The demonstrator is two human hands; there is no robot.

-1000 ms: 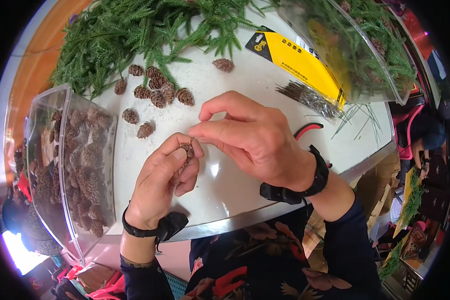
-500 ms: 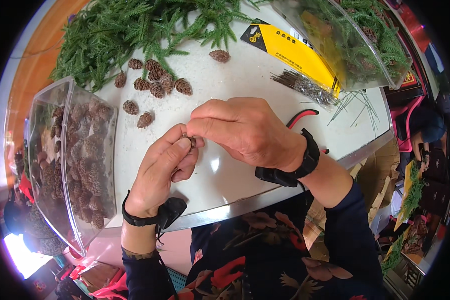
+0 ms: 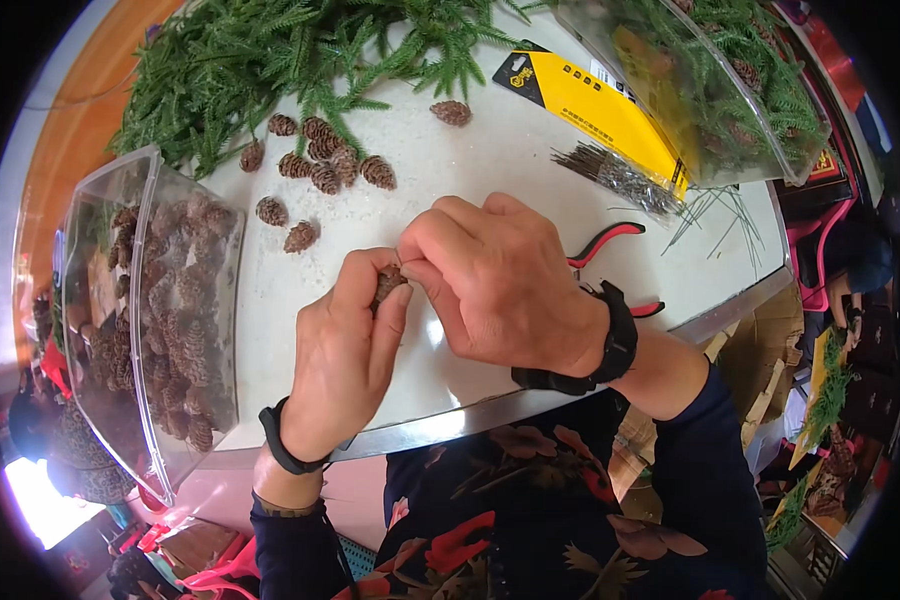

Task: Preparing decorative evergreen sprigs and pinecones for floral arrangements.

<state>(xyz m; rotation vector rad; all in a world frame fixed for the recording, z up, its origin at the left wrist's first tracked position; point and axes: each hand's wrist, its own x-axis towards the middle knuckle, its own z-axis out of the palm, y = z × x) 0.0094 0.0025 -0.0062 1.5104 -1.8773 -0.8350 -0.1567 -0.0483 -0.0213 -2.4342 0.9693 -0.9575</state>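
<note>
My left hand (image 3: 342,345) pinches a small brown pine cone (image 3: 390,282) between thumb and fingers, above the white table (image 3: 410,180). Against the top of that cone, the thumb and fingertips of my right hand (image 3: 510,280) are pressed together. What they grip is too thin or too well hidden to make out. Red-and-black handled pliers (image 3: 610,240) lie beside my right wrist, partly covered by it. Several loose pine cones (image 3: 325,150) lie on the table beyond my left hand, with one (image 3: 451,112) apart from the group.
A clear plastic bin (image 3: 155,300) full of pine cones stands at the left. Green artificial branches (image 3: 230,70) cover the far left. At the right are a yellow card package (image 3: 610,105), a bundle of dark wires (image 3: 610,170), loose green wires (image 3: 730,220) and another clear bin (image 3: 730,90) with greenery.
My left hand has turned, so more of the pine cone shows between its fingers. My right hand has shifted slightly and stays at the cone's top. The whole view has moved slightly.
</note>
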